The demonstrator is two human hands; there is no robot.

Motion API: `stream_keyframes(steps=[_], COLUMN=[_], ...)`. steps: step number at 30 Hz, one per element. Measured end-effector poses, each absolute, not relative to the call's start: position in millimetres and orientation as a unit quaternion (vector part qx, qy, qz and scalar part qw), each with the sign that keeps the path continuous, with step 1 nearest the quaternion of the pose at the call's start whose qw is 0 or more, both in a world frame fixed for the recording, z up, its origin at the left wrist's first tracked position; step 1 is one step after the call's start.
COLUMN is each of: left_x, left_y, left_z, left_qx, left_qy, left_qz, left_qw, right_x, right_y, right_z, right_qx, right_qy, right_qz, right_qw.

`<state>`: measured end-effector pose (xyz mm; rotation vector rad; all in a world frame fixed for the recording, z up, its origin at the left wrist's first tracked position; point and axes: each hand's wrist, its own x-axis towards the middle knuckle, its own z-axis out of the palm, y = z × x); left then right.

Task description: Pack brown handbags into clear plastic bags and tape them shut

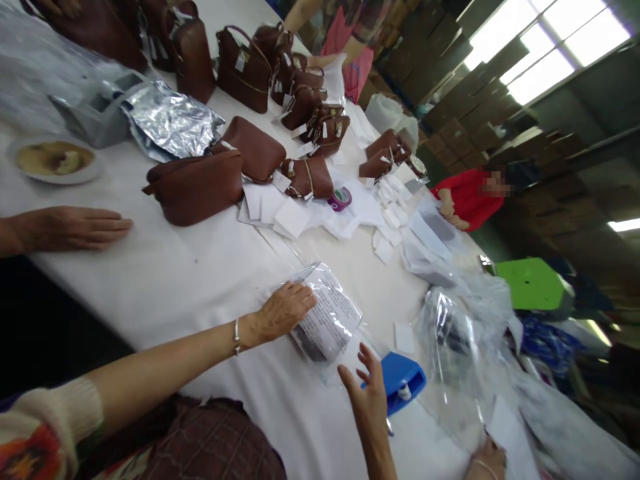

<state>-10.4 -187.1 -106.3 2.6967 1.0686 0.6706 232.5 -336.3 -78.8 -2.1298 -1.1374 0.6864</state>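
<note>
My left hand, with a bracelet at the wrist, is closed at the near-left edge of a clear plastic bag. Printed text covers much of the bag, and something dark shows inside its lower part. Its fingers are bent over the plastic; the thumb is mostly hidden. To the right of the bag, my right hand is raised with fingers spread and nothing in it. Just beyond that hand lies a blue plastic holder with a small white piece in its opening.
Several brown handbags with white tags stand across the table. White cards and a purple tape roll lie ahead. Another person's hand rests at left; another hand is at lower right. Clear plastic lies right.
</note>
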Motion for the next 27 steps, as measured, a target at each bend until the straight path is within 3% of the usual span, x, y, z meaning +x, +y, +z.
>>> stream_keyframes(steps=[4,11,14,19,27], left_x=[6,28,32,39,49], left_y=[-195,-193,-186,-176,-169], left_z=[-104,-111,-115,-118,-109], left_qx=[0.934,0.959,0.962,0.961,0.949], left_qy=[0.229,0.128,0.106,0.119,0.19], left_qz=[0.259,0.222,0.216,0.2,0.17], left_qw=[0.09,0.12,0.126,0.152,0.185], right_x=[233,210,201,212,233], right_y=[-354,-374,-373,-353,-329], right_z=[-100,-97,-96,-108,-124], right_qx=[-0.775,-0.738,-0.739,-0.774,-0.733], right_qy=[-0.473,-0.583,-0.566,-0.387,-0.251], right_qz=[0.301,0.206,0.203,0.284,0.404], right_qw=[0.293,0.269,0.304,0.413,0.486])
